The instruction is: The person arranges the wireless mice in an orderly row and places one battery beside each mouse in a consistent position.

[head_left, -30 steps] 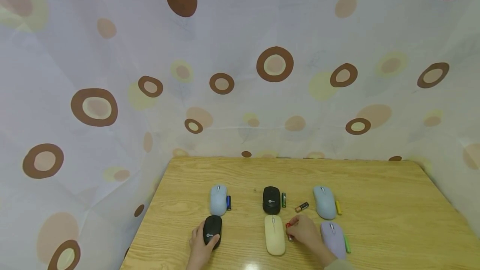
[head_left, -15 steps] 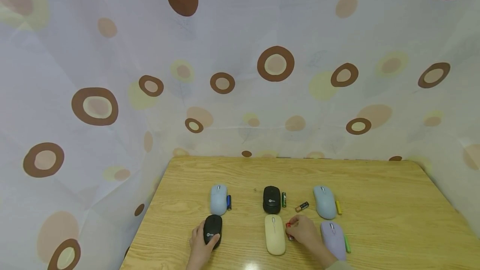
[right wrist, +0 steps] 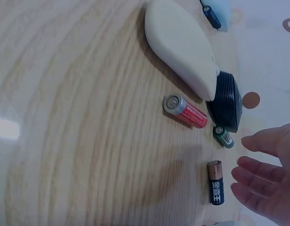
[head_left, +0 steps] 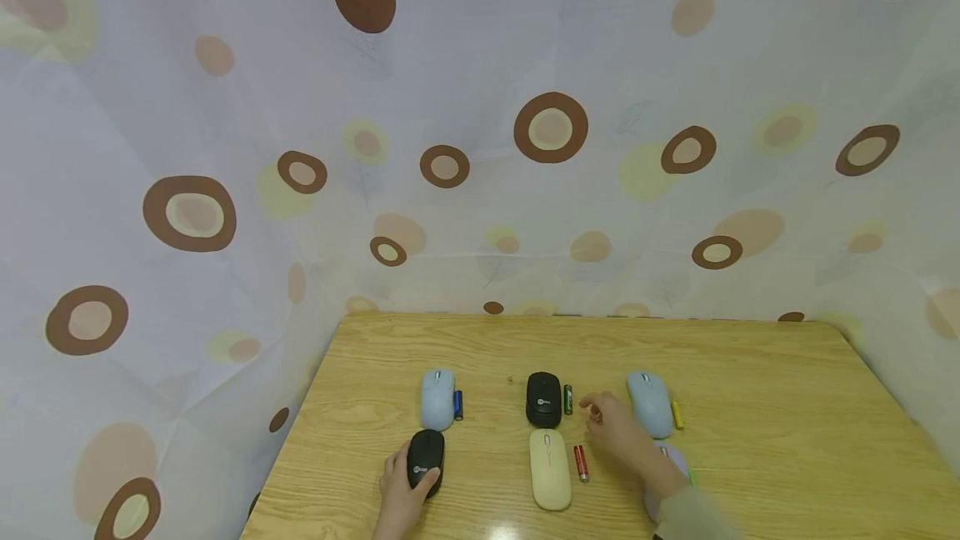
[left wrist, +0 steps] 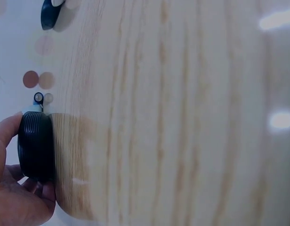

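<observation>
My left hand [head_left: 397, 488] grips a black computer mouse [head_left: 426, 461] at the table's left, thumb on one side and fingers on the other. The mouse's ribbed side [left wrist: 36, 146] shows in the left wrist view. Holding nothing, my right hand [head_left: 618, 433] hovers with fingers extended. Near its fingertips lies a black and copper battery [right wrist: 215, 182], which the hand hides in the head view. A red battery [head_left: 581, 463] rests beside the cream mouse [head_left: 550, 471]. A green battery [head_left: 567, 400] is right of another black mouse [head_left: 543, 400].
A light blue mouse [head_left: 437, 400] with a blue battery [head_left: 458, 406] stands at the back left. To the right are a blue-grey mouse [head_left: 650, 407], a yellow battery [head_left: 677, 415] and a purple mouse [head_left: 654, 504] partly behind my right arm. A patterned curtain [head_left: 480, 215] borders the wooden table.
My right hand has let go of the red battery and moved away from me to the black and copper battery. The red battery stays by the cream mouse. My left hand has not moved.
</observation>
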The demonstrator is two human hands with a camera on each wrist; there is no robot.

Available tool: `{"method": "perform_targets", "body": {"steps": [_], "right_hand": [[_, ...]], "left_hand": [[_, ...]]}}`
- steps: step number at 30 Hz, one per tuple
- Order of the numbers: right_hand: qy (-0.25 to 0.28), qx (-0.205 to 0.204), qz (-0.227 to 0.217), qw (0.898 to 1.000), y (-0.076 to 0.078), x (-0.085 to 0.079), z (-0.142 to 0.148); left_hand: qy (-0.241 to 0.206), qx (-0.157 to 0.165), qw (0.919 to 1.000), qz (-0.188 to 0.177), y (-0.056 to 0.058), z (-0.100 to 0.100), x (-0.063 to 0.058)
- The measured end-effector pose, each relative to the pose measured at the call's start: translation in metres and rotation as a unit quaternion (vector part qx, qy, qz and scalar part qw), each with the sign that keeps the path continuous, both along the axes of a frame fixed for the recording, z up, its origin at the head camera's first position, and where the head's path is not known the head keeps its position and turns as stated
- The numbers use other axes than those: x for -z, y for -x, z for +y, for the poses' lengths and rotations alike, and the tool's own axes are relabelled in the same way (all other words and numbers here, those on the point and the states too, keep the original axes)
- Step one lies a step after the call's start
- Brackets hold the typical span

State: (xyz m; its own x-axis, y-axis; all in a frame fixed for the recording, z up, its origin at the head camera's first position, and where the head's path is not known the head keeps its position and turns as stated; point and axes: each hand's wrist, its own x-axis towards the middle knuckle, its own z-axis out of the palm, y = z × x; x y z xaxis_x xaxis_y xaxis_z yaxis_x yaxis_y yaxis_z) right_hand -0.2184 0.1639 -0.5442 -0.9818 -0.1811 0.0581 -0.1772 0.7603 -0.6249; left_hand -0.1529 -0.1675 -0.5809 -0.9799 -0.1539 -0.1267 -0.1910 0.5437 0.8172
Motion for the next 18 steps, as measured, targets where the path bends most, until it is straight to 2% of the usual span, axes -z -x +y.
{"method": "perform_targets", "body": {"steps": [7,13,18], "right_hand": [[-0.071,-0.043,0.015,0.996,0.014,0.003,0.016],[-0.112,-0.081,0.059,0.989,0.016,0.012,0.022],[-0.141,-0.090,0.080,0.983,0.016,0.016,0.024]], "left_hand": [[0.003,-0.002,1.0000,-0.002,0.000,-0.001,0.000],[0.007,-0.003,0.9999,-0.009,0.001,-0.001,-0.002],[0.008,-0.007,0.9998,-0.016,0.001,-0.001,-0.006]]}}
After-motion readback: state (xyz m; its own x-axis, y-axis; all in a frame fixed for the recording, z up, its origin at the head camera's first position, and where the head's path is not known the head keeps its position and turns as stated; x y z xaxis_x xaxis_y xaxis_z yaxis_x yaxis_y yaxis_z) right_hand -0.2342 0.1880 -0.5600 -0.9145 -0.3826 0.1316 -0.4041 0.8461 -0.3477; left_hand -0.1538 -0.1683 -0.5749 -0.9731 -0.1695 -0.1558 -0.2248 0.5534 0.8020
